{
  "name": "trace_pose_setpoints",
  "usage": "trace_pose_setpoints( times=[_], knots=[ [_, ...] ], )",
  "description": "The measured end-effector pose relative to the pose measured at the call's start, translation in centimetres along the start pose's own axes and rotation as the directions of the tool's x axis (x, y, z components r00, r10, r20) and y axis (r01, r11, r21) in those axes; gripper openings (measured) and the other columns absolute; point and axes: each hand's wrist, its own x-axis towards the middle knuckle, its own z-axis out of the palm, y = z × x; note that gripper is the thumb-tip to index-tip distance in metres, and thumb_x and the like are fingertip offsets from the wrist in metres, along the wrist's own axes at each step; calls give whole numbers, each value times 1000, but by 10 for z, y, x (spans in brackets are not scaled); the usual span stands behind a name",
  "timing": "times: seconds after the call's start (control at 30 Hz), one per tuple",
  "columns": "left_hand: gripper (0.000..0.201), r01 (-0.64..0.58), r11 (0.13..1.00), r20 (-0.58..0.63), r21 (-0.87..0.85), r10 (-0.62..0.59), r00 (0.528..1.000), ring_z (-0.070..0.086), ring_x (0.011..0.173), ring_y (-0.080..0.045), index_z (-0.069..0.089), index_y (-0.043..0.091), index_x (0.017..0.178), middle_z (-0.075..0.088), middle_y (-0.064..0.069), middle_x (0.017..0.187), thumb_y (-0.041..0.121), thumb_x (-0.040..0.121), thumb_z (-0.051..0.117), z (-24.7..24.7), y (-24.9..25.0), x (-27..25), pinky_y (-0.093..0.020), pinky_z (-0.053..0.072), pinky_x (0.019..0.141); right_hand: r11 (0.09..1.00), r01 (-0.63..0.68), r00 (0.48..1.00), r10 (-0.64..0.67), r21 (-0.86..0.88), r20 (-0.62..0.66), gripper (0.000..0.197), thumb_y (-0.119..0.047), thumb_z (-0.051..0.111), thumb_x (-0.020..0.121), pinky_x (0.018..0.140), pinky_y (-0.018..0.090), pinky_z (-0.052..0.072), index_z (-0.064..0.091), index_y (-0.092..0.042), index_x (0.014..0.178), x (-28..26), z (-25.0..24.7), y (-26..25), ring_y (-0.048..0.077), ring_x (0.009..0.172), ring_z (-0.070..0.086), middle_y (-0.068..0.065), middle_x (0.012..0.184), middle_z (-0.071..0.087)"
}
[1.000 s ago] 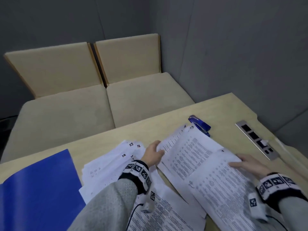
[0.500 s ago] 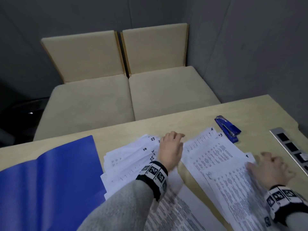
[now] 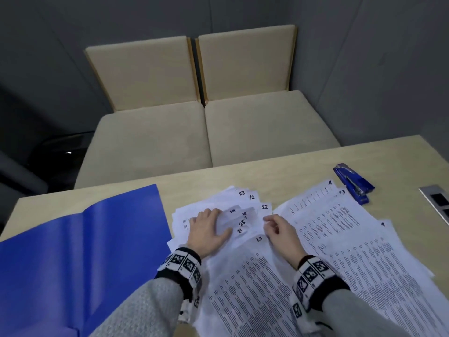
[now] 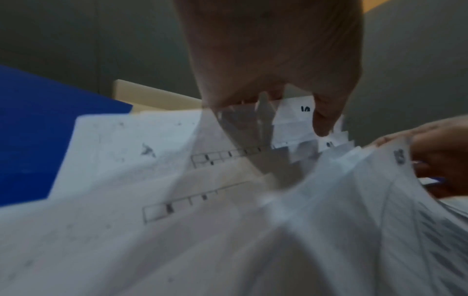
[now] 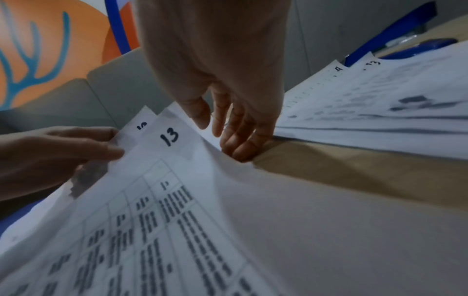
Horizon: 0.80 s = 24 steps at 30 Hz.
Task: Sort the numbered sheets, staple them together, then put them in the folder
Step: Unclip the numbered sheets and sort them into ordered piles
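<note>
My right hand (image 3: pixel 281 233) has crossed to the fanned sheets (image 3: pixel 218 205), fingers curled at sheet 13's (image 3: pixel 259 238) edge; left hand (image 3: pixel 206 229) lies flat beside it; sorting continues

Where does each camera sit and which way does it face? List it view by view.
Head: worn high, looking forward and down at the table, sheets, folder, stapler; both hands and sleeves show.
Left wrist: looks along the left hand over fanned sheets.
Right wrist: looks along the right hand toward sheet 13.
Shared: both wrist views show the opposite hand.
</note>
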Motion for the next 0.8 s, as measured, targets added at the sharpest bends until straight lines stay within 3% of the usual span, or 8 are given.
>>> trace_pose_setpoints(
  times=[0.13,0.2,0.3,0.4,0.5,0.6,0.67,0.8],
  knots=[
    [46,-205,973,36,111,202,979,43,100,-11,42,28,127,45,7,108,37,83,52,9,13,-12,-38,27,104,1000,-6,1000,6,9,-16,21,-13,43,98,77,15,43,62,-13,108,1,8,4,11,96,57,-1,104,64],
    [41,-287,945,-25,157,294,956,50,95,-14,47,26,121,52,5,105,19,82,59,16,16,-17,-39,35,98,999,-34,999,35,40,-22,24,-12,39,99,69,11,38,62,-12,106,1,8,5,10,91,56,0,101,63],
    [45,-354,913,-159,201,387,908,52,72,-12,51,27,100,56,9,83,2,68,72,27,15,-21,-30,43,78,987,-95,993,104,133,-60,24,-14,39,100,71,19,42,59,-13,113,3,6,4,14,89,55,2,102,60],
    [48,-357,915,-181,190,390,903,51,69,-11,50,28,94,55,10,79,0,64,74,25,16,-17,-28,41,74,993,-86,980,100,84,-173,30,-18,45,97,85,29,41,50,-21,126,10,0,-2,15,97,53,2,114,49],
    [37,-360,921,-160,150,382,910,52,71,-13,51,26,94,55,7,82,0,73,67,17,19,-9,-32,43,76,995,-92,982,95,26,-163,26,-17,52,93,88,28,41,56,-17,119,25,-4,-11,17,92,53,7,116,46],
    [24,-327,936,-160,129,345,925,53,89,-21,57,21,92,56,-1,104,4,75,59,8,18,-1,-37,39,77,1000,-3,985,-2,-26,-175,8,-15,63,87,88,29,46,64,-14,95,32,-1,-14,19,88,55,5,105,51],
    [19,-287,948,-161,138,308,938,47,116,-27,58,19,89,50,-7,131,10,74,56,5,14,4,-43,37,90,992,92,989,-81,88,-121,9,-12,67,84,83,30,46,61,-16,80,31,0,-18,17,83,57,0,91,57],
    [22,-279,956,-69,92,286,956,26,140,-27,60,17,98,40,-6,145,20,76,56,1,6,11,-51,6,115,931,111,976,-168,349,138,11,-6,69,83,80,31,46,59,-2,84,31,1,-27,16,78,59,9,79,64]
  ],
)
